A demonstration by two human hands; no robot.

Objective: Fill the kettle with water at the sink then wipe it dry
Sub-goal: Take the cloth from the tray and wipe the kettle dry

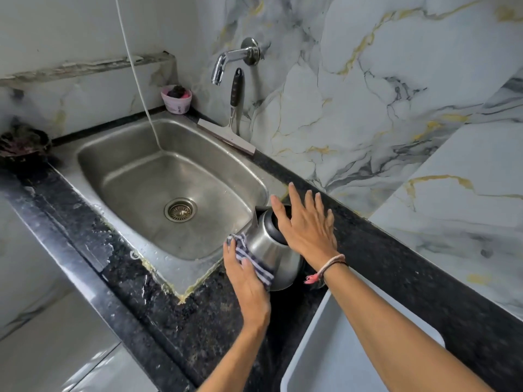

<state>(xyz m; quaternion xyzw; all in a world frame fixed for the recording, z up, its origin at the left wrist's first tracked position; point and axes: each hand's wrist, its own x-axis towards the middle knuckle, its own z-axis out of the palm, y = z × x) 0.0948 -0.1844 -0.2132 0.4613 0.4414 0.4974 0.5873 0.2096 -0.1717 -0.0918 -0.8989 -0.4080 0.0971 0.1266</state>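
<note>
While the left hand (pixel 249 275) presses a striped cloth (pixel 252 260) flat-fingered against the kettle (pixel 270 246), standing on the counter (pixel 198 335) at four o'clock of the sink (pixel 119 165), the right hand (pixel 308 227) steadies its top with straight, spread fingers, so a hard wipe could tip it and spill.

Soft even light, wide-angle bending, blurred edges.

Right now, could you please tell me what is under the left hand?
A striped cloth, pressed by the left hand against the kettle. How much cloth and kettle wall lies beneath the palm is covered.
</note>
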